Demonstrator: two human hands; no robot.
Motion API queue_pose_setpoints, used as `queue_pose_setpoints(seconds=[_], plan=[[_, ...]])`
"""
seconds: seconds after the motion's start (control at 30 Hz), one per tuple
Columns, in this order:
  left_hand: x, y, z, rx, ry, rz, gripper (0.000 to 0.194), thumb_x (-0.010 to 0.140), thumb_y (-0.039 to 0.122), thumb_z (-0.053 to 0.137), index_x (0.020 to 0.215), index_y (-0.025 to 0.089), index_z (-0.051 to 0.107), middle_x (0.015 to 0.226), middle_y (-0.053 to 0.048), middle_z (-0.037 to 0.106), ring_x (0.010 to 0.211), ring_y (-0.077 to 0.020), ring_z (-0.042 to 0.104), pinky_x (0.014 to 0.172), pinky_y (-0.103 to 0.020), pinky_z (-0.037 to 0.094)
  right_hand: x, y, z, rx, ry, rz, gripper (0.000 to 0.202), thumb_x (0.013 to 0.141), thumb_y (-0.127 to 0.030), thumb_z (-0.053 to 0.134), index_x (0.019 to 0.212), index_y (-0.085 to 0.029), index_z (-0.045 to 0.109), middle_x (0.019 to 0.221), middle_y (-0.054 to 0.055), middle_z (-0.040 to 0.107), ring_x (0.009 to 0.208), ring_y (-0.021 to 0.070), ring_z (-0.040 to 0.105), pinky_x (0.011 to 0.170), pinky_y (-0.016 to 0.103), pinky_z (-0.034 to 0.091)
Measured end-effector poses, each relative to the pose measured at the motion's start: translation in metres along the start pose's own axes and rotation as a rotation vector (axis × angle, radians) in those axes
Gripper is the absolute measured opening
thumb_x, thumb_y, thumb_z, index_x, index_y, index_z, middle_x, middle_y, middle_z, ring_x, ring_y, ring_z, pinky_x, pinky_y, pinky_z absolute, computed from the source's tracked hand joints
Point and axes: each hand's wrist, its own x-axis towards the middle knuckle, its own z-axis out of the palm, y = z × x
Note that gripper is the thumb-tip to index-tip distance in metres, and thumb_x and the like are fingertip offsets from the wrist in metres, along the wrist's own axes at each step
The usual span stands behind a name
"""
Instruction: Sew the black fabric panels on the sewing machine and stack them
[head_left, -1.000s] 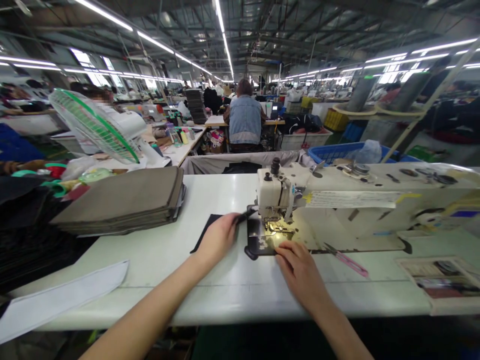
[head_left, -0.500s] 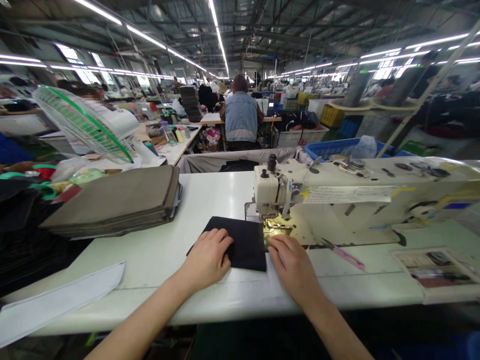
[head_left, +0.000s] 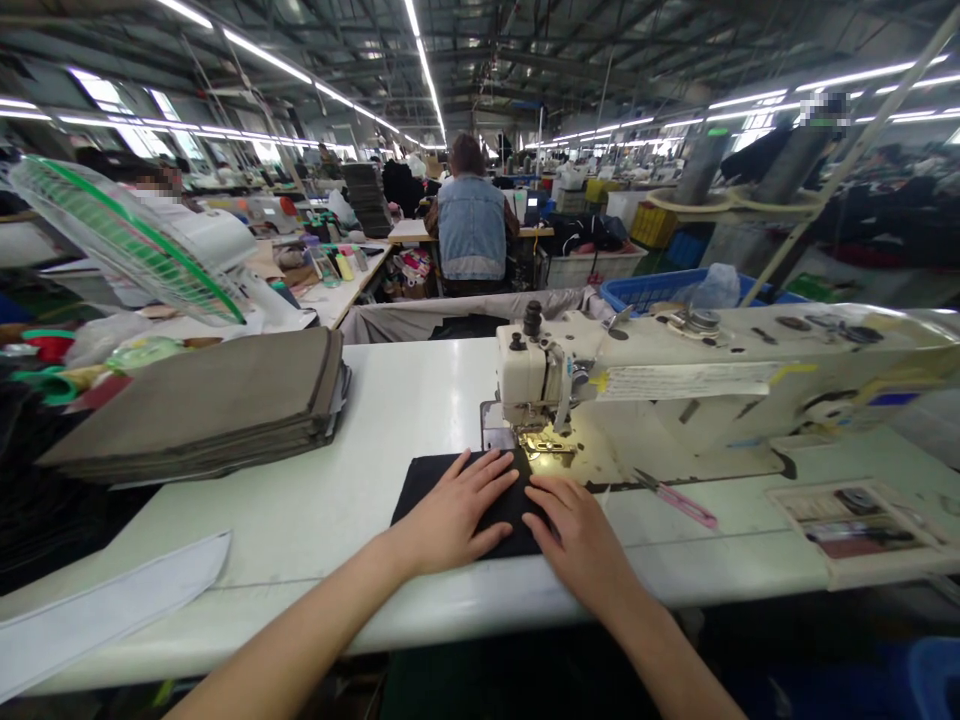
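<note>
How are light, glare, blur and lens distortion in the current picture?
Head view, centre: yellow light pools on the sewing machine, pale sheen on the white table; head view, hands: left hand and right hand look fairly sharp, the black fabric shows little detail; head view, top: ceiling lights glare white; head view, left edge: the fan looks stretched.

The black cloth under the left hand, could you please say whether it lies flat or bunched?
Flat: the black cloth shows a smooth surface and straight edges, with the left hand spread over it.
</note>
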Motion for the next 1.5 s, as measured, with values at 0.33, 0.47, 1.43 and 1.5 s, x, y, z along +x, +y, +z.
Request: queue_pose_setpoints(seconds=[0.33, 0.47, 1.43, 1.5], plan=[[0.008, -0.022, -0.008, -0.015, -0.006, 0.089, 0.064, 0.094, 0.043, 0.059, 0.152, 0.025, 0.041, 0.161, -0.010, 0.033, 0.149, -0.0290, 0.030, 0.122, -0.057, 0.016, 0.007, 0.002, 0.004, -0.036, -0.031, 0.019, 0.028, 0.093, -0.018, 0.057, 0.119, -0.018, 0.067, 0.123, 0.012, 0.069, 0.115, 0.0282, 0.061, 0.100, 0.052, 0.052], [0.009, -0.022, -0.007, -0.012, 0.007, 0.086, 0.064, 0.093, 0.042, 0.060, 0.152, 0.025, 0.040, 0.161, -0.009, 0.033, 0.149, -0.0289, 0.030, 0.122, -0.057, 0.016, 0.008, 0.003, 0.004, -0.024, -0.031, 0.019, 0.029, 0.094, -0.017, 0.057, 0.120, -0.020, 0.067, 0.123, 0.012, 0.069, 0.115, 0.0279, 0.060, 0.100, 0.051, 0.052], [-0.013, 0.017, -0.006, 0.028, -0.009, 0.140, 0.043, 0.099, 0.032, 0.054, 0.141, 0.023, 0.056, 0.150, -0.009, 0.052, 0.138, -0.0289, 0.049, 0.116, -0.049, 0.039, -0.012, 0.000, -0.015, -0.037, -0.032, -0.093, 0.023, 0.099, -0.019, 0.052, 0.113, -0.021, 0.070, 0.113, 0.008, 0.074, 0.104, 0.0245, 0.064, 0.100, 0.049, 0.049], [-0.005, 0.009, -0.008, 0.036, 0.000, 0.139, 0.043, 0.098, 0.032, 0.055, 0.139, 0.022, 0.057, 0.149, -0.010, 0.053, 0.137, -0.0288, 0.050, 0.115, -0.049, 0.039, -0.002, 0.005, -0.011, -0.042, -0.021, -0.089, 0.021, 0.098, -0.019, 0.054, 0.110, -0.020, 0.071, 0.112, 0.008, 0.074, 0.102, 0.0242, 0.063, 0.098, 0.048, 0.050]])
